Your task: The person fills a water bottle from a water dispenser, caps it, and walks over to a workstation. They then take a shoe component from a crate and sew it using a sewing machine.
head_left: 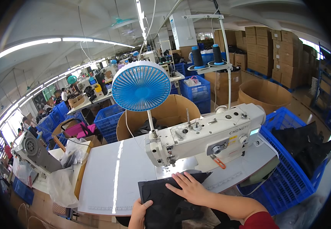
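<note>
A black fabric piece (159, 198) lies over the front edge of the white sewing table, just before the sewing machine (207, 133). My left hand (139, 210) pinches its left edge, thumb on top and the other fingers hidden beneath. Spread over its upper right part, my right hand (188, 187) rests with fingers stretched out and nearly flat. The fabric's far edge reaches close to the metal plate (177, 168) under the machine head. Its lower part hangs toward me, partly hidden by my right forearm.
A blue fan (141, 87) stands on the machine's left end. Orange-handled snips (218, 162) lie by the machine's base. To the right, a blue crate (284, 168) holds black pieces. Two black thread cones (197, 57) sit on a stand behind. Clear plastic bags (63, 187) hang at left.
</note>
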`<control>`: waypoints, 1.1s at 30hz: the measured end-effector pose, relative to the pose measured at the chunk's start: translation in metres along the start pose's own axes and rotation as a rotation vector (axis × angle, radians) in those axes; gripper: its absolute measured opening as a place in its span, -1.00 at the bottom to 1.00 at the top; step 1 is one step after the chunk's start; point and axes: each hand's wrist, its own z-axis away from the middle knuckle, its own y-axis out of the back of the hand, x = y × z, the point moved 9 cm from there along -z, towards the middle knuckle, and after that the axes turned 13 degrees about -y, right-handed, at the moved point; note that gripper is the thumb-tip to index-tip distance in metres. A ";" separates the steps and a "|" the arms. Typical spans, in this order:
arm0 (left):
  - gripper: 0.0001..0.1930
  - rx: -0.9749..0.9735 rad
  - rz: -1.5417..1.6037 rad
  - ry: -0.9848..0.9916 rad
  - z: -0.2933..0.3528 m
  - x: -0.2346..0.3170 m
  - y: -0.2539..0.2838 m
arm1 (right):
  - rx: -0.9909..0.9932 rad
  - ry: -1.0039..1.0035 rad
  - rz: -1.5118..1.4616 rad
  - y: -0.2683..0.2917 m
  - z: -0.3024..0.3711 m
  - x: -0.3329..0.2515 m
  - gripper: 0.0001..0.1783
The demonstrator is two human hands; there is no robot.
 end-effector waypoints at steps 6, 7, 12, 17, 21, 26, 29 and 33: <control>-0.47 -0.009 -0.011 0.014 -0.008 -0.002 0.003 | -0.045 -0.018 -0.031 -0.004 -0.006 0.005 -0.03; -0.46 -0.026 0.000 0.002 -0.009 0.000 0.001 | -0.064 -0.020 -0.080 -0.002 -0.007 0.007 -0.03; -0.44 -0.025 -0.071 -0.011 -0.011 -0.003 0.001 | -0.092 0.008 -0.115 -0.011 -0.004 0.010 -0.30; -0.47 0.030 -0.132 -0.005 -0.014 -0.006 0.003 | -0.202 0.027 -0.170 -0.025 -0.006 0.013 -0.26; -0.49 0.060 -0.249 0.032 -0.032 -0.003 0.000 | -0.321 -0.058 -0.234 -0.037 -0.029 0.035 -0.34; -0.45 0.090 -0.309 0.093 -0.038 -0.007 -0.005 | -0.545 -0.131 -0.292 -0.067 -0.042 0.049 -0.52; -0.38 0.061 -0.469 0.011 -0.042 0.001 -0.005 | -0.641 -0.168 -0.310 -0.085 -0.039 0.053 -0.63; -0.35 0.044 -0.750 -0.087 -0.040 0.032 -0.018 | -0.667 -0.166 -0.331 -0.086 -0.037 0.056 -0.71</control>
